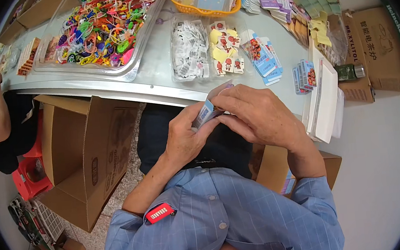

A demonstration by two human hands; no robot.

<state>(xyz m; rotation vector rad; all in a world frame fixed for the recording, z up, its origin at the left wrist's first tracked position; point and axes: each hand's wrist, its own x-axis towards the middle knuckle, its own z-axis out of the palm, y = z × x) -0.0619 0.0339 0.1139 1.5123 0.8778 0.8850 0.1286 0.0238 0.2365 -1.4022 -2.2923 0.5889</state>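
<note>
We've got both hands up at the near edge of the surface (157,78), centre. L hand (184,133) grips a small blue carton (204,115), thumb near side, fingers far side. R hand (261,114) is at the carton's upper right end, fingers bent in over it; we can't tell if they pinch the card or smth inside, fingertips hidden.

On the surface, far left of the hands, we see a big clear tub (133,69) full of multicolour plastic bits. Straight ahead: white packets (189,49) on the L, red/yellow stickers (226,50) just beside on the R, both in clear trays. Orange basket (206,12) w/ flat packs sits farther back. To the R we have blue flat cards (263,57) overlapping, then a small grp of blue packs (304,76) next to a white box (322,106) at the R edge. Purple packs (272,0) are far R.

Below the surface, L side: open cardboard box (108,148), red stool (34,174) beyond it, co-worker (12,126) at far L.
</note>
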